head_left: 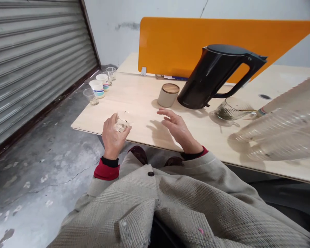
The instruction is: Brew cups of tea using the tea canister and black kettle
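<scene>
While the left hand (112,135) pinches a clear cup (121,126), canister (167,97) and kettle (209,77) stand beyond the spread right hand (179,130).

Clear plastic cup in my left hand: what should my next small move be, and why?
Probably carry the clear plastic cup left, beside the nearest clear cup along the table's left end: your left hand already holds it, and other cups line that side, with room nearer you.

Bright, diffuse light washes the worktop (134,93), throwing soft shadows left of the right hand (179,132) and canister (167,97). The kettle (205,75) gleams; wide-angle distortion stretches stacked cups (286,127) along the worktop's right end.
</scene>
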Demonstrator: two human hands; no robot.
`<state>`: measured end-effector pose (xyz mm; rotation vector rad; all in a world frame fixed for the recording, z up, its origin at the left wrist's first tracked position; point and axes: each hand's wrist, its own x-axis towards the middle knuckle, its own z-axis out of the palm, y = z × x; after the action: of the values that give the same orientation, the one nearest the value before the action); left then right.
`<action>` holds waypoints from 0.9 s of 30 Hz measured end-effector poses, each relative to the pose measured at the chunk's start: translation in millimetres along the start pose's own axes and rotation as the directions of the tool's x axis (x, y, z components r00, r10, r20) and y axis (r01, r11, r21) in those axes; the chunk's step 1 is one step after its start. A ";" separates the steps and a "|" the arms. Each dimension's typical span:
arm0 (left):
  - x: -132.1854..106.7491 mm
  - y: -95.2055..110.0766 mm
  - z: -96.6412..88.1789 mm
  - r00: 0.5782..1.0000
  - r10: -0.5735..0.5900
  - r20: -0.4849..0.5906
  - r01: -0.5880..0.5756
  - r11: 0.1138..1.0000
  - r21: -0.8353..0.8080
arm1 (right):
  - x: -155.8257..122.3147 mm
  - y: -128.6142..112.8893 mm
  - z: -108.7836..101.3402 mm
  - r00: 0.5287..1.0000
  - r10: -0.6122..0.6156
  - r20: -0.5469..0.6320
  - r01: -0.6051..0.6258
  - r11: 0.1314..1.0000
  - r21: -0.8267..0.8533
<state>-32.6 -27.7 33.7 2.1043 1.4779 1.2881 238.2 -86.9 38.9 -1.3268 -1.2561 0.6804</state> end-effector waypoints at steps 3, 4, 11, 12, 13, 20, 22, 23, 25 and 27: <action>11.0 -26.8 -5.5 0.985 -0.136 -0.103 0.130 0.990 -0.059 | -13.2 8.9 -23.3 0.994 0.052 -0.094 -0.053 0.998 -0.016; 15.5 -36.5 -7.1 0.970 -0.189 -0.152 0.179 0.981 -0.075 | -17.8 11.0 -30.3 0.990 0.073 -0.120 -0.074 0.997 -0.011; 38.0 -72.9 -12.9 0.916 -0.340 -0.212 0.323 0.940 -0.108 | -37.2 26.4 -55.2 0.970 0.172 -0.173 -0.168 0.985 0.035; 38.7 -71.4 -14.4 0.916 -0.337 -0.219 0.324 0.942 -0.092 | -37.6 29.3 -55.9 0.971 0.164 -0.172 -0.161 0.986 0.035; 39.1 -68.6 -16.4 0.921 -0.319 -0.221 0.315 0.947 -0.055 | -37.8 31.9 -56.2 0.974 0.156 -0.167 -0.153 0.988 0.030; 44.7 -45.5 -32.9 0.967 -0.214 -0.138 0.241 0.945 0.223 | -36.4 38.2 -55.2 0.979 0.110 -0.172 -0.127 0.987 -0.095; 43.8 -42.9 -35.4 0.958 -0.264 -0.114 0.284 0.933 0.221 | -36.5 37.2 -54.7 0.979 0.124 -0.165 -0.142 0.984 -0.105; 41.8 -41.7 -36.3 0.957 -0.277 -0.093 0.291 0.930 0.224 | -36.7 36.5 -54.6 0.979 0.126 -0.162 -0.145 0.983 -0.111; 35.8 -38.6 -38.4 0.958 -0.283 -0.053 0.287 0.928 0.237 | -37.0 35.2 -54.8 0.979 0.120 -0.163 -0.141 0.982 -0.125; 29.2 -34.8 -40.8 0.960 -0.277 -0.042 0.278 0.926 0.255 | -37.3 34.1 -55.5 0.982 0.112 -0.151 -0.133 0.981 -0.143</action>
<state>-83.5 2.2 49.4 1.9423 1.9563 1.0438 289.0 -132.7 7.9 -1.5616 -1.1351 0.5727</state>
